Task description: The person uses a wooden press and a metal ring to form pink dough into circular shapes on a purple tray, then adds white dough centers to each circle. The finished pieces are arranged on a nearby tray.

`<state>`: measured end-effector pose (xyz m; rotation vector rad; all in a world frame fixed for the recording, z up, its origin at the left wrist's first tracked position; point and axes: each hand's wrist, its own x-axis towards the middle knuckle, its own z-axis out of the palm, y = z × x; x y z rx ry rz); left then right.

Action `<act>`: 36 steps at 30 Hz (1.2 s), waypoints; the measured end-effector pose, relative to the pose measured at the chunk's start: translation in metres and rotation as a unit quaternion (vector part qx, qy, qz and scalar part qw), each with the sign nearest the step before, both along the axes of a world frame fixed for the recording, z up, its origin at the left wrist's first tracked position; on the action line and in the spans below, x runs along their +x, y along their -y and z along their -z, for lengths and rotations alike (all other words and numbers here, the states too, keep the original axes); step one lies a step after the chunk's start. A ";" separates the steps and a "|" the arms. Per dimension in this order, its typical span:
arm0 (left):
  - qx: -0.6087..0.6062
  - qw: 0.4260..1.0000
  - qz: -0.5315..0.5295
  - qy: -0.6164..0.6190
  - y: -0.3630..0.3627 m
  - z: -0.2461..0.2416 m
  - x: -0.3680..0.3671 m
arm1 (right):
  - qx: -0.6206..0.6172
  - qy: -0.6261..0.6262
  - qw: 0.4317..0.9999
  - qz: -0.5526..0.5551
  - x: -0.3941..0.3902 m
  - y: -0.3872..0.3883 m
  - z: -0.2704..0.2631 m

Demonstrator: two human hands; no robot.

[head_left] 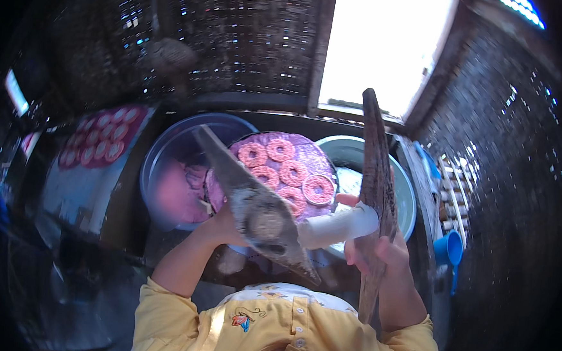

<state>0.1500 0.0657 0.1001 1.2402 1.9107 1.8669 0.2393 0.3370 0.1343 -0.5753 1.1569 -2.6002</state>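
Observation:
My left hand (229, 224) grips a pointed wooden press piece (248, 193) from behind; a round opening in its middle shows pale material. My right hand (389, 252) is closed around a long dark wooden bar (375, 147). A white cylindrical plunger (338, 226) sticks out from that bar towards the left piece, its near end close to that piece's edge; whether they touch, I cannot tell. Beneath them, pink dough rings (280, 150) lie on a round purple sheet (311, 151). One ring sits inside a thin round hoop (318, 189). The fingers of my left hand are mostly hidden.
A large tub (154, 153) with pink dough (178, 193) stands at the left, a green basin (411, 198) at the right. Farther left, more rings lie on a pink sheet (142, 114). A blue dipper (448, 248) hangs at the right, near woven walls (269, 44).

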 end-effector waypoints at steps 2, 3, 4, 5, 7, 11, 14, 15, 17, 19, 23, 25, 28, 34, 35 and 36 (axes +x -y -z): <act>-0.149 0.970 -0.102 -0.160 0.001 0.002 0.001 | 0.174 -0.054 0.976 0.120 -0.004 0.009 -0.017; -0.191 0.935 -0.144 -0.263 0.000 0.001 0.001 | 0.249 -0.129 0.949 0.145 -0.009 0.016 -0.023; -0.215 0.921 -0.153 -0.285 -0.001 -0.001 0.000 | 0.318 -0.217 0.907 0.173 -0.015 0.023 -0.027; -0.217 0.912 -0.165 -0.308 -0.002 -0.004 0.000 | 0.383 -0.334 0.836 0.208 -0.020 0.028 -0.030; -0.247 0.905 -0.171 -0.302 -0.005 -0.010 -0.002 | 0.494 -0.386 0.743 0.234 -0.018 0.028 -0.039; -0.274 0.927 -0.152 -0.205 -0.013 -0.013 -0.007 | 0.530 -0.506 0.634 0.247 -0.020 0.030 -0.039; -0.255 0.936 -0.139 -0.197 -0.020 -0.008 -0.014 | 0.537 -0.517 0.619 0.244 -0.026 0.038 -0.035; -0.242 0.942 -0.134 -0.190 -0.022 -0.005 -0.016 | 0.542 -0.514 0.617 0.248 -0.029 0.042 -0.033; -0.217 0.953 -0.125 -0.173 -0.024 0.001 -0.023 | 0.549 -0.505 0.619 0.247 -0.036 0.046 -0.029; -0.164 0.945 -0.173 -0.224 -0.025 0.007 -0.032 | 0.554 -0.490 0.630 0.236 -0.046 0.046 -0.024; -0.070 0.928 -0.236 -0.281 -0.021 0.018 -0.054 | 0.373 -0.139 0.917 0.004 -0.075 0.024 -0.016; -0.016 0.930 -0.256 -0.263 -0.014 0.016 -0.065 | 0.297 0.031 0.940 -0.164 -0.091 0.018 -0.005; -0.056 0.982 -0.045 -0.173 0.009 0.001 -0.074 | 0.240 0.039 0.930 -0.276 -0.092 0.017 0.010; 0.418 0.862 0.249 0.143 0.034 -0.056 -0.077 | 0.163 0.069 0.908 -0.380 -0.087 0.021 0.017; 0.428 0.865 0.246 0.089 0.033 -0.060 -0.076 | 0.154 0.068 0.905 -0.390 -0.089 0.021 0.017; 0.426 0.871 0.243 0.026 0.034 -0.060 -0.076 | 0.144 0.072 0.904 -0.397 -0.090 0.020 0.018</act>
